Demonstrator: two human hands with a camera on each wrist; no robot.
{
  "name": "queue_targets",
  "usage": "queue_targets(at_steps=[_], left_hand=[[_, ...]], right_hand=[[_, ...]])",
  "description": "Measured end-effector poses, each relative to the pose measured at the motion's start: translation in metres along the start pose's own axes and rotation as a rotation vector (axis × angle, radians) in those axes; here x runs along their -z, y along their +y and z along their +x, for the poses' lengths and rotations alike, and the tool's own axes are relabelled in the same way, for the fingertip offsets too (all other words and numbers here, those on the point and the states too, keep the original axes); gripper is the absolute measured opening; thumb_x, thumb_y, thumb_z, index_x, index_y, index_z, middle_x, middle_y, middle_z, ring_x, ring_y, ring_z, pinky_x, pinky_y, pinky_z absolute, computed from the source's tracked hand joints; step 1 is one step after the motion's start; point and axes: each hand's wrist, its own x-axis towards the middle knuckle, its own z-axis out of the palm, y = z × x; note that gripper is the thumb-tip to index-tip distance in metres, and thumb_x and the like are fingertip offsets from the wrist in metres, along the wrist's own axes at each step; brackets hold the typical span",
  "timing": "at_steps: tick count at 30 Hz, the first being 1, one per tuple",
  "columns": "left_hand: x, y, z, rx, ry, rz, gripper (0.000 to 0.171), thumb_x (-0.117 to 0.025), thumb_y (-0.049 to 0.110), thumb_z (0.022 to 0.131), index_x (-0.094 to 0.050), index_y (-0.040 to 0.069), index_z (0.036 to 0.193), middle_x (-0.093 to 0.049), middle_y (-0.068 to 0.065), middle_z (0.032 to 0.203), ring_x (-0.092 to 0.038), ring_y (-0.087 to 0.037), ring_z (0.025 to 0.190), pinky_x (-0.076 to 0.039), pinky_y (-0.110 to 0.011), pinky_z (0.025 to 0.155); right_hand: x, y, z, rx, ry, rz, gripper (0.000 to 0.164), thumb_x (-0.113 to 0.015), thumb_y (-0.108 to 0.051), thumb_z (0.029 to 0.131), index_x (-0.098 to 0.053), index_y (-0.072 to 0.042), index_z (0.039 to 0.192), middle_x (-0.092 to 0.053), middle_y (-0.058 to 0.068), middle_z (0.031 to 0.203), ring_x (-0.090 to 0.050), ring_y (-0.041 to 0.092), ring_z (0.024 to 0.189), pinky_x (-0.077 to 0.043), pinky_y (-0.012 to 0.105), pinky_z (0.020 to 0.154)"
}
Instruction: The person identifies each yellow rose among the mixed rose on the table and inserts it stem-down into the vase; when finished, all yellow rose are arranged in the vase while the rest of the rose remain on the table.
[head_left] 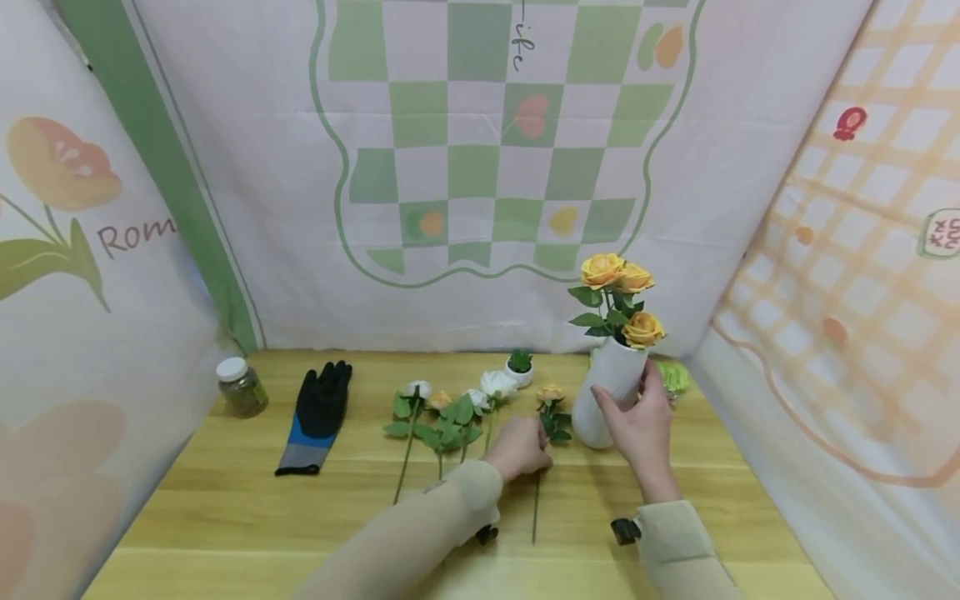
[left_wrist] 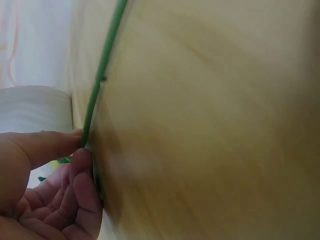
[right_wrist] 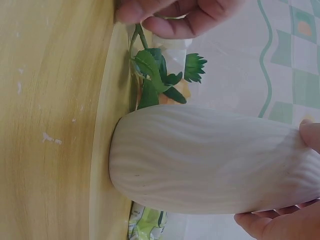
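Your wooden table [head_left: 225, 500] has a jar [head_left: 242, 387] and a glove [head_left: 318, 416] on it. Loose flowers [head_left: 442, 421], a tiny plant pot [head_left: 518, 367] and a white vase [head_left: 609, 390] sit there too.

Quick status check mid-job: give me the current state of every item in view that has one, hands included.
White ribbed ceramic vase: upright on table, three orange roses inside.
Right hand: grips the vase.
Left hand: pinches the green stem.
Orange rose with long green stem: lying flat on table.
Loose white and orange flowers: lying flat.
Black-and-blue work glove: lying flat, unworn.
Glass jar with white lid: upright, lid on.
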Motion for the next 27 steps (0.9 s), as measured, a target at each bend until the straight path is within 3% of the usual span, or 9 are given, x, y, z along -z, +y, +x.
queue_targets(at_steps=[7,10,14,20,25,27], left_hand=[[-0.004,-0.008,0.001,0.003,-0.027,-0.038,0.06,-0.09,0.018,0.087,-0.04,0.02,0.053,-0.032,0.01,0.046,-0.031,-0.006,0.041,-0.025,-0.023,0.043],[0.002,-0.012,0.008,-0.008,-0.037,-0.012,0.061,-0.085,0.017,0.086,-0.038,0.021,0.048,-0.03,0.01,0.042,-0.029,-0.006,0.038,-0.024,-0.023,0.042],[0.005,-0.019,0.023,-0.02,-0.009,-0.003,0.046,-0.081,0.013,0.08,-0.047,0.021,0.048,-0.039,0.009,0.044,-0.036,-0.009,0.041,-0.03,-0.025,0.043],[-0.015,-0.038,0.046,-0.009,0.016,-0.025,0.028,-0.082,0.014,0.079,-0.065,0.022,0.058,-0.059,0.009,0.054,-0.055,-0.011,0.052,-0.048,-0.026,0.052],[-0.025,-0.044,0.048,-0.002,0.055,-0.044,0.016,-0.084,0.016,0.08,-0.073,0.023,0.07,-0.067,0.009,0.067,-0.062,-0.01,0.061,-0.054,-0.027,0.061],[-0.014,-0.036,0.037,-0.006,0.058,-0.075,0.013,-0.083,0.014,0.081,-0.074,0.02,0.073,-0.069,0.007,0.069,-0.063,-0.011,0.062,-0.055,-0.028,0.061]], right_hand=[[0.001,0.003,-0.003,-0.022,-0.008,-0.006,0.088,-0.087,-0.024,0.094,-0.037,-0.006,0.164,-0.051,0.024,0.156,-0.052,0.046,0.141,-0.047,0.068,0.11],[-0.001,0.001,0.003,-0.03,-0.016,-0.006,0.09,-0.087,-0.028,0.094,-0.035,-0.007,0.165,-0.051,0.023,0.157,-0.052,0.045,0.142,-0.047,0.067,0.111],[-0.004,-0.003,0.013,-0.017,-0.017,0.013,0.091,-0.086,-0.031,0.095,-0.034,-0.008,0.166,-0.05,0.021,0.159,-0.051,0.043,0.143,-0.047,0.065,0.112],[-0.004,-0.003,0.014,-0.023,-0.014,0.013,0.09,-0.085,-0.029,0.095,-0.034,-0.008,0.166,-0.05,0.021,0.159,-0.051,0.042,0.143,-0.047,0.065,0.112],[-0.003,-0.001,0.008,-0.033,-0.019,0.011,0.09,-0.085,-0.028,0.095,-0.034,-0.008,0.166,-0.05,0.022,0.159,-0.051,0.042,0.142,-0.047,0.065,0.112],[-0.002,0.0,0.006,-0.038,-0.023,0.01,0.09,-0.085,-0.027,0.095,-0.034,-0.009,0.166,-0.049,0.022,0.159,-0.051,0.042,0.143,-0.047,0.065,0.112]])
